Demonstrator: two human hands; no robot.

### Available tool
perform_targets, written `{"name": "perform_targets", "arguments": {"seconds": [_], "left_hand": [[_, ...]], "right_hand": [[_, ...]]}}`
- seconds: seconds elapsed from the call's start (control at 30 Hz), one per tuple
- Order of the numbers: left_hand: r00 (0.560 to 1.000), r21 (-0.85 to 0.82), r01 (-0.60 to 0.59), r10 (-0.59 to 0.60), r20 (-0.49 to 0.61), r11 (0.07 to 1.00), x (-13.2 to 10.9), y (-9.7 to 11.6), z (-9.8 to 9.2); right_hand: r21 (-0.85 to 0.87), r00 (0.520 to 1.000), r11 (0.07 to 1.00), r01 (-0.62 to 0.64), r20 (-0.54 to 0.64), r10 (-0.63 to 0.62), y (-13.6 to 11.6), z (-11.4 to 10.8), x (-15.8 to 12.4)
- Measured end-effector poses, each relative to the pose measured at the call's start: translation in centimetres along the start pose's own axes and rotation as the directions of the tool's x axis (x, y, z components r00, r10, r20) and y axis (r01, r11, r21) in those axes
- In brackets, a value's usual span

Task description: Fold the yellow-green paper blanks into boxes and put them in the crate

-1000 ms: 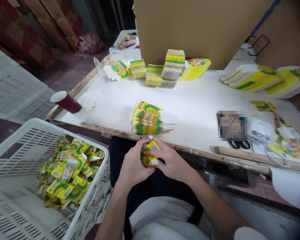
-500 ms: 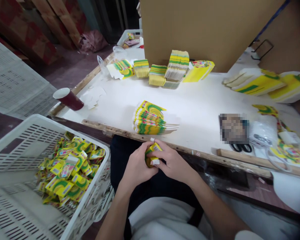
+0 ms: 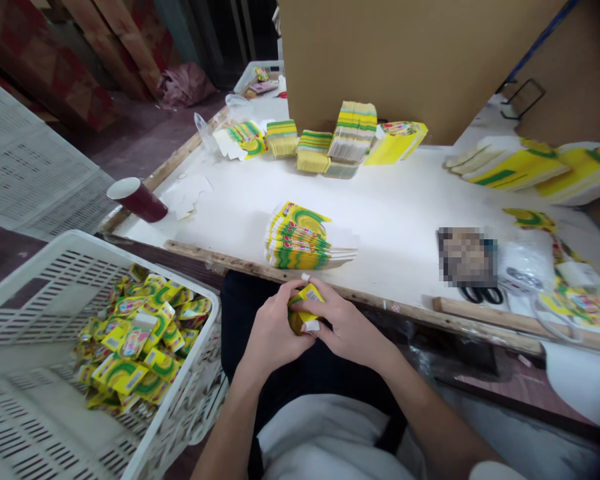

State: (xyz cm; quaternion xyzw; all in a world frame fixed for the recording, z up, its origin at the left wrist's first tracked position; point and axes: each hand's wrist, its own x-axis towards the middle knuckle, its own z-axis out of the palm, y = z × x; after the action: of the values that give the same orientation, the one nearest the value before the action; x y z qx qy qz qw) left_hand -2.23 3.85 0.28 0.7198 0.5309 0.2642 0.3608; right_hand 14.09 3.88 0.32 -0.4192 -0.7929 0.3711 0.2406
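Note:
Over my lap, just off the table's front edge, both hands hold one small yellow box (image 3: 307,299) with white end flaps standing out. My left hand (image 3: 273,327) wraps round its left side. My right hand (image 3: 347,327) grips it from the right, with fingers across the printed face. Part of the box is covered by my fingers. On the table beyond lies a fanned stack of flat yellow and green cartons (image 3: 300,237). At my left, a white slatted crate (image 3: 75,241) holds many small yellow boxes (image 3: 135,353).
A tipped dark red cup (image 3: 139,200) lies at the table's left edge. Bundled cartons (image 3: 313,152) line the back before a cardboard panel (image 3: 405,67). On the right are black scissor handles (image 3: 481,295), a clear plastic bag (image 3: 527,260) and a wooden strip (image 3: 480,323).
The box has tilted slightly between my fingers, and my hands have shifted only a little. Everything else stays in place.

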Motion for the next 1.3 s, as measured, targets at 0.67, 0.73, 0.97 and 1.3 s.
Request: {"name": "perform_targets", "arguments": {"seconds": [0.67, 0.73, 0.97, 1.3], "left_hand": [[0.995, 0.058, -0.094, 0.093, 0.022, 0.994, 0.1, 0.2, -0.3], [0.996, 0.058, -0.084, 0.082, 0.038, 0.995, 0.1, 0.1, -0.4], [0.993, 0.099, -0.120, 0.120, 0.001, 0.988, 0.0, 0.7, -0.3], [0.985, 0.132, -0.114, 0.129, -0.112, 0.985, -0.2, 0.3, 0.2]], "right_hand": [[0.027, 0.995, 0.997, 0.073, -0.075, -0.070, 1.0, -0.7, -0.8], [0.037, 0.995, 0.996, 0.086, -0.048, -0.084, 1.1, -0.9, -0.8], [0.127, 0.992, 0.984, 0.124, -0.052, -0.118, 1.4, -0.9, -1.0], [0.169, 0.980, 0.973, 0.155, -0.152, -0.130, 1.8, 0.2, -0.2]]}}
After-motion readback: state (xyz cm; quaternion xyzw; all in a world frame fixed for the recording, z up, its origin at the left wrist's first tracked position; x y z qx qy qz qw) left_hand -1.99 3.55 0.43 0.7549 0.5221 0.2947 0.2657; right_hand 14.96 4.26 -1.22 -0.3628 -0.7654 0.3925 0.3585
